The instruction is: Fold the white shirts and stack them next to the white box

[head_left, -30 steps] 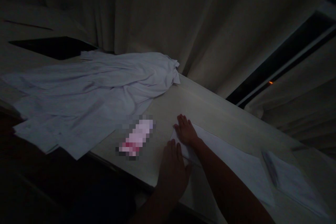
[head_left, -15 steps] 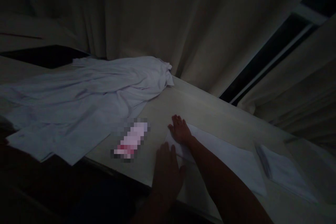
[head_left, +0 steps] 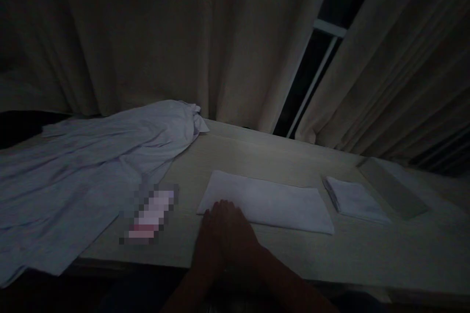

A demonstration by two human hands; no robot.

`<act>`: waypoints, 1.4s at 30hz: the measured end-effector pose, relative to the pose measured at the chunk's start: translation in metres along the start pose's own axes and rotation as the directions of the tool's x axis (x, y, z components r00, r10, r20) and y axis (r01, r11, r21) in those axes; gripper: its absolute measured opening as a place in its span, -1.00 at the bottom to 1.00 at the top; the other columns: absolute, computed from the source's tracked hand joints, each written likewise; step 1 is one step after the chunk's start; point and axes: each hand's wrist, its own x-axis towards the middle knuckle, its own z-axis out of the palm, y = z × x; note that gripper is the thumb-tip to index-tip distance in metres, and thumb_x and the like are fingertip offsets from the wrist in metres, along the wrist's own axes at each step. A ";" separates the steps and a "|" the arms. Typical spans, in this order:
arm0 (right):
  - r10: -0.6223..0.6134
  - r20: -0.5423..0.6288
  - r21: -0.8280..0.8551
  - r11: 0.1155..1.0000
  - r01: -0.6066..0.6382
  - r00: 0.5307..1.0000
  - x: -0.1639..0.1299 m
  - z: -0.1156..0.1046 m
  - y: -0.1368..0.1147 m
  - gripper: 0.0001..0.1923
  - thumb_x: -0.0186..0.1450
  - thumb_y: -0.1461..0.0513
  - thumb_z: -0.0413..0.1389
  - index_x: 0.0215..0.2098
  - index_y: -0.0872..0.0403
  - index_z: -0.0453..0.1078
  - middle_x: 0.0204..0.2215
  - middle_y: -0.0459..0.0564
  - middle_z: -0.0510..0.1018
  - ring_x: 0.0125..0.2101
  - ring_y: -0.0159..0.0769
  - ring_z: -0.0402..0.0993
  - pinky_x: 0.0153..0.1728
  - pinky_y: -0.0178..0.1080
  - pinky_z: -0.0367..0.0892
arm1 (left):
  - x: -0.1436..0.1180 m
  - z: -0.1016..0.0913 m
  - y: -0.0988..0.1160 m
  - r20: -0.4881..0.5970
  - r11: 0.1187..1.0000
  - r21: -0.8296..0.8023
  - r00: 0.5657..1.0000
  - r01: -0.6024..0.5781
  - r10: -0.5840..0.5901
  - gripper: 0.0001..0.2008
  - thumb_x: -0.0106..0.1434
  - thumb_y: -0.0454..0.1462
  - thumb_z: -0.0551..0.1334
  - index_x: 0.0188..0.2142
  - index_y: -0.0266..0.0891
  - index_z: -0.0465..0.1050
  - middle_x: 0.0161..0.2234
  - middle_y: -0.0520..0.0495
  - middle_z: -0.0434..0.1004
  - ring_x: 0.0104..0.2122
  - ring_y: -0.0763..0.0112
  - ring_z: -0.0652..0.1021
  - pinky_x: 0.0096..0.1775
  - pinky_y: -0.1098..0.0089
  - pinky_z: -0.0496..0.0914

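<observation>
Dimly Lit: Hands Met at a Folded Cloth

Both hands, left hand and right hand, lay pressed together, fingers flat, at the near left corner of a pale folded cloth, a long smooth rectangle lying mid-worktop.

A pixelated object at lower left centre cannot be identified. The sheet runs off the left edge. The left hand and right hand overlap in the dark at bottom centre; their fingers cannot be told apart, and they hide the cloth's near left corner.
</observation>
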 end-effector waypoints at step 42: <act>0.683 -0.347 0.306 0.730 -0.611 0.642 -0.257 -0.069 0.206 -0.37 0.46 0.01 -0.38 0.35 0.17 -0.01 0.33 0.08 0.03 0.33 -0.19 -0.17 0.30 -0.04 -0.19 | 0.103 0.053 0.312 0.169 0.700 -0.200 0.680 -0.685 0.713 -0.42 0.34 -0.24 -0.06 0.33 -0.31 -0.05 0.33 -0.22 0.01 0.33 0.19 0.04 0.27 0.06 0.02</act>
